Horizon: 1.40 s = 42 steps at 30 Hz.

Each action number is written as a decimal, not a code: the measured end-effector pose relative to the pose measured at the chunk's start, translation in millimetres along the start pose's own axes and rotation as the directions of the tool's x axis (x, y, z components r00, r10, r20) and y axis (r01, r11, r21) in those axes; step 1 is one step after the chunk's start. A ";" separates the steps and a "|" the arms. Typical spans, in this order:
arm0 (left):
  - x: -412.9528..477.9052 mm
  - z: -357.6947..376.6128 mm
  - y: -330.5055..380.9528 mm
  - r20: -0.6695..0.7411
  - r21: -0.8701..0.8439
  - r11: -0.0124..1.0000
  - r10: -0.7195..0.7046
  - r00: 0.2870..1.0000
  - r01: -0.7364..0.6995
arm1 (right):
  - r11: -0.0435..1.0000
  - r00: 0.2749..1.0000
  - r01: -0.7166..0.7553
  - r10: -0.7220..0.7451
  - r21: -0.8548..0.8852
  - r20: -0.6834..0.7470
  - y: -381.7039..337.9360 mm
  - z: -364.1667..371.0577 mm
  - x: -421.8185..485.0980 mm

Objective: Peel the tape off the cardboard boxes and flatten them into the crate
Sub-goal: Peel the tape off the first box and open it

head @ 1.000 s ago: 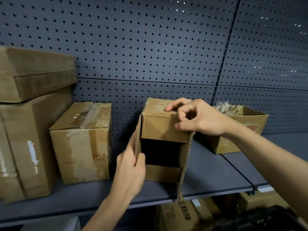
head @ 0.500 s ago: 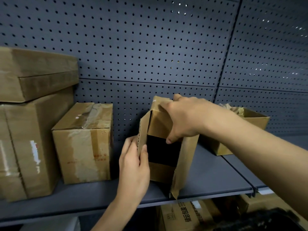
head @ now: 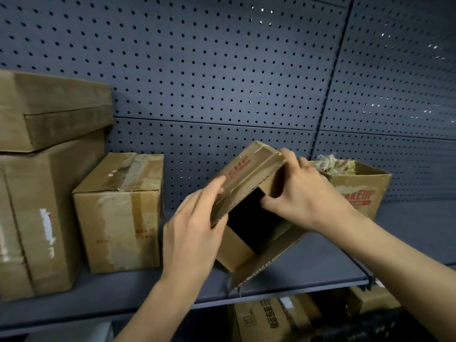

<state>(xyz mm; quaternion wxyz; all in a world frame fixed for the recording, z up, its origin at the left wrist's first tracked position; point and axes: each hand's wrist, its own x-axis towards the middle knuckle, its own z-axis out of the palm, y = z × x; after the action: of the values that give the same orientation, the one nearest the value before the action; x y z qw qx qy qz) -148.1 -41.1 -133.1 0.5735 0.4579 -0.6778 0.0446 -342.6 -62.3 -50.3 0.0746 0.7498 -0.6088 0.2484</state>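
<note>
Two hands are clamped on the small open box (head: 249, 169), which tilts on a lower corner over the front of the shelf (head: 320, 267) with its dark open end towards the person. Whether it rests on the shelf or hangs just above it I cannot tell. The left hand (head: 195, 225) grips the left wall, fingers curled over its upper edge. The right hand (head: 303, 196) holds the top right corner, thumb hooked at the mouth.

The step looks like collapsing the box. A pale tape remnant (head: 260, 148) seems to cross the top face, so it is worth turning the box to check that seam and the far end first: any strip left there would probably hold the walls square. After that, pressing opposite corners towards each other should fold it along its own creases, with the frayed lower flap kept straight, not crumpled.

The taped box (head: 118, 213) and the scrap-filled box (head: 357, 191) stand near on either side, so drawing the work forward gives room. The crate cannot be made out.
</note>
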 end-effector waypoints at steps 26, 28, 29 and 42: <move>-31.8 16.4 -26.5 0.252 -0.206 0.889 -0.355 0.900 0.409 | 0.539 0.975 -0.215 0.067 0.814 0.213 102.0 92.7 -56.4; -35.7 10.3 -31.3 0.362 -0.184 0.906 -0.298 0.883 0.381 | 0.461 0.962 -0.270 0.096 0.845 0.255 115.0 100.5 -55.7; -37.5 7.8 -33.1 0.408 -0.178 0.910 -0.279 0.869 0.375 | 0.433 0.959 -0.284 0.109 0.856 0.263 119.6 103.0 -54.5; -36.7 -0.8 -52.3 0.464 -0.405 0.776 -0.281 0.840 0.484 | 0.121 0.931 -0.362 -0.003 0.924 0.365 130.8 96.0 -52.6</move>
<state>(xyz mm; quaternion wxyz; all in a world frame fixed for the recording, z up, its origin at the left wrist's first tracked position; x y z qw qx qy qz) -115.2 -49.9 -187.1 0.5280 0.4209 -0.6524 -0.3441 -446.9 -88.4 -182.6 -0.5491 0.5607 -0.3878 0.4834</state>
